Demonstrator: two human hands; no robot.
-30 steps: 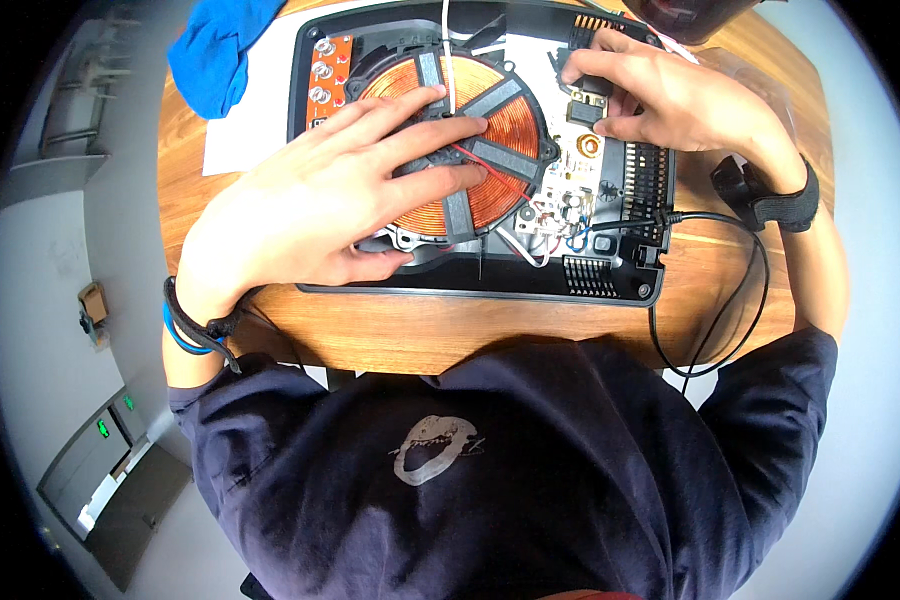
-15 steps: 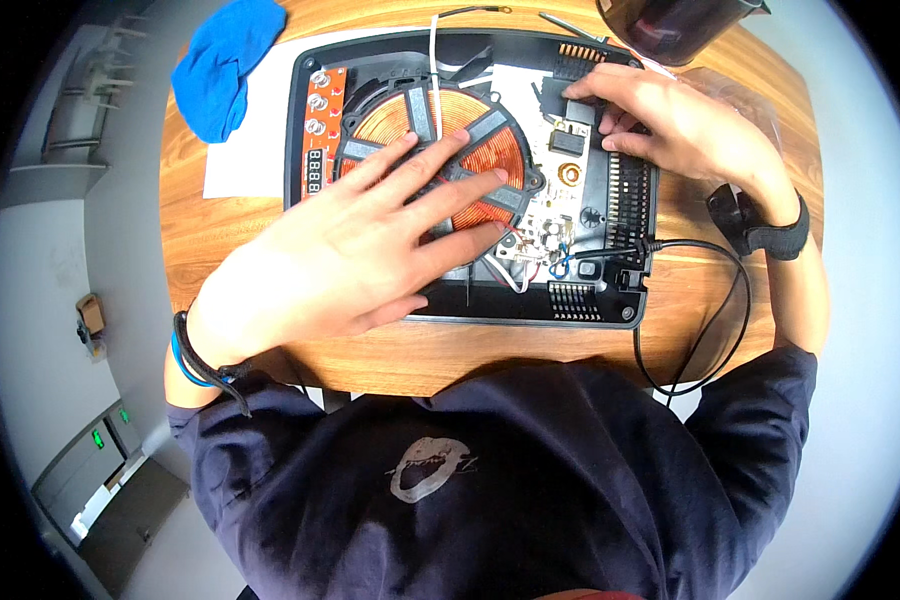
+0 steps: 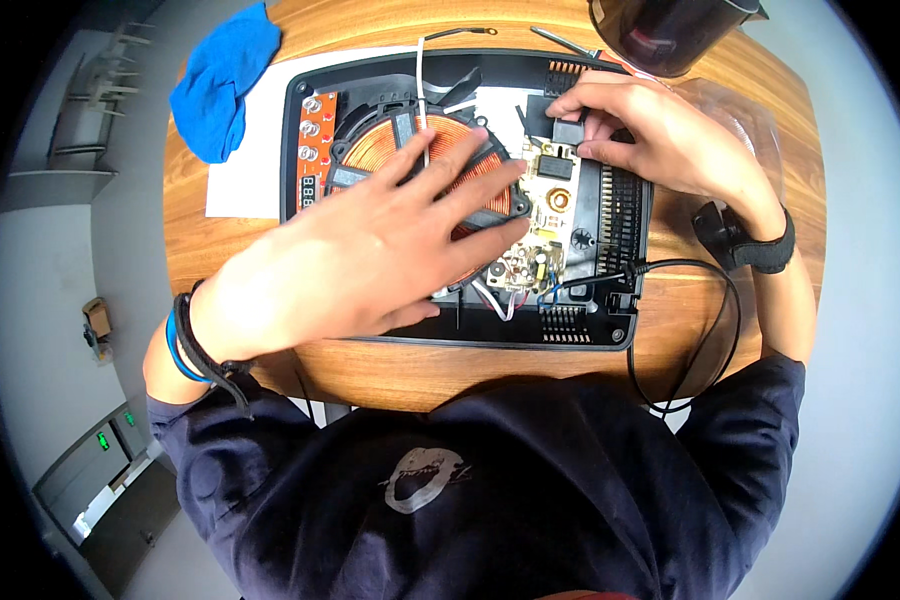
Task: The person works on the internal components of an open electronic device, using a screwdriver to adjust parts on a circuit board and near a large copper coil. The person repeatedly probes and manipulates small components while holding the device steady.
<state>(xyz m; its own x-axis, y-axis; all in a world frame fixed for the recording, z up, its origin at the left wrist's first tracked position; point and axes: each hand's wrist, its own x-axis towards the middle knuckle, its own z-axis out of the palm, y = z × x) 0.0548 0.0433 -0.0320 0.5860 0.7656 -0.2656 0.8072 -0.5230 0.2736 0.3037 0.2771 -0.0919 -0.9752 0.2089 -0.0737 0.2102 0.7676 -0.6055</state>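
Note:
An opened induction cooker's black case (image 3: 530, 333) lies on the table with its insides bare. My left hand (image 3: 400, 225) is open, fingers spread over the round copper coil (image 3: 365, 150) and hiding much of it. Its fingertips reach the edge of the pale circuit board (image 3: 540, 235) on the right. At that board's far end, my right hand (image 3: 635, 125) is closed, thumb and fingers pinching a dark grey block (image 3: 568, 131). A white wire (image 3: 420, 75) rises from the coil past the far rim. An orange button board (image 3: 313, 135) sits along the case's left side.
A blue cloth (image 3: 225, 85) and white paper (image 3: 240, 190) lie at the far left. Beyond the case stand a dark cup-like container (image 3: 660, 35) and a thin metal rod (image 3: 560, 42). The black power cord (image 3: 705, 265) loops on the right, near clear plastic packaging (image 3: 745, 120).
My left fingers have slid right across the coil toward the circuit board. My right thumb has closed in on the dark grey block. The whole view has shifted slightly.

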